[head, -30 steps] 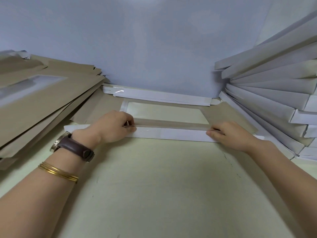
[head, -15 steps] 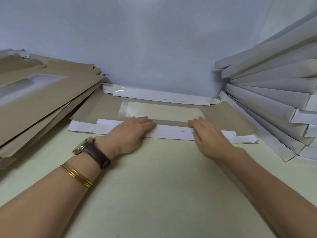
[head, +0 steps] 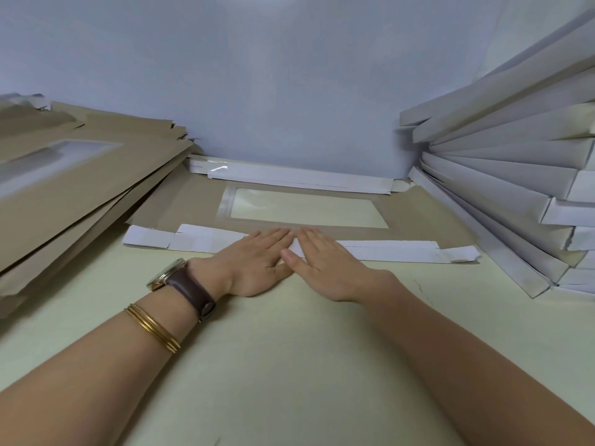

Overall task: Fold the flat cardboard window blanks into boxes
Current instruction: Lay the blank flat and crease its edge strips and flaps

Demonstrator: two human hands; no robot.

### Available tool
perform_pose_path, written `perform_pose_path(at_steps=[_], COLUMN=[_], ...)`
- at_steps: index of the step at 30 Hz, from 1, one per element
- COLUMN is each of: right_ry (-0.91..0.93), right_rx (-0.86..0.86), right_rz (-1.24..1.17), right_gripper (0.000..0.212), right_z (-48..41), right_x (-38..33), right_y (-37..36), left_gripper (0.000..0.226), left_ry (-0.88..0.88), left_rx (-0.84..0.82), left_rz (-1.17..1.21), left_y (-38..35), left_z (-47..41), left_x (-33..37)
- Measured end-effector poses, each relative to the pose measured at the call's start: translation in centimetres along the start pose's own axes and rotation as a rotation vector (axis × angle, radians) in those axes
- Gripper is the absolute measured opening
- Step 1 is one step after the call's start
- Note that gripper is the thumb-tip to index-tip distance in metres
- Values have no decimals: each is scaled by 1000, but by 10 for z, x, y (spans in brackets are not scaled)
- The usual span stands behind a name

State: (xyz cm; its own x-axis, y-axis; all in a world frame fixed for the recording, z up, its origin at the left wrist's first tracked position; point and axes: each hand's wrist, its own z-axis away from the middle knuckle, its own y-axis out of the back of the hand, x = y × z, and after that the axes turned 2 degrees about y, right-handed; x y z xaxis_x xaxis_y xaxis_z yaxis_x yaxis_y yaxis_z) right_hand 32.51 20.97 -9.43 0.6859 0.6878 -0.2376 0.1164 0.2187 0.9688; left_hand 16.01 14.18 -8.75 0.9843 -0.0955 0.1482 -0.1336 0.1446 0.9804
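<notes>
Two stacks frame the work: a tall pile of flat blanks [head: 80, 188] left of the left grip [head: 254, 262], and folded boxes [head: 515, 175] right of the right grip [head: 325, 265]. Just beyond both grips, one window blank [head: 428, 217] lies on the counter [head: 289, 365]. Both grips, fingers straight, press its white near flap [head: 386, 249] flat; most folds seem left.

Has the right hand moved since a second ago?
Yes: right hand slid left, from the right end of the window to its middle, beside the left hand.
</notes>
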Motion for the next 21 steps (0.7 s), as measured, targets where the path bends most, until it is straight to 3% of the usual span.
perform_pose_path(at_steps=[9, 21], right_ry=[-133, -315], right_rx=[-1, 31], right_rz=[20, 24], right_gripper=[91, 76], right_z=[25, 59], right_x=[64, 121], right_y=[12, 30], left_gripper=[66, 61], left_ry=[93, 273], left_rx=[-49, -86], left_rz=[6, 5], left_y=[6, 13], left_z=[4, 14], left_x=[-7, -28])
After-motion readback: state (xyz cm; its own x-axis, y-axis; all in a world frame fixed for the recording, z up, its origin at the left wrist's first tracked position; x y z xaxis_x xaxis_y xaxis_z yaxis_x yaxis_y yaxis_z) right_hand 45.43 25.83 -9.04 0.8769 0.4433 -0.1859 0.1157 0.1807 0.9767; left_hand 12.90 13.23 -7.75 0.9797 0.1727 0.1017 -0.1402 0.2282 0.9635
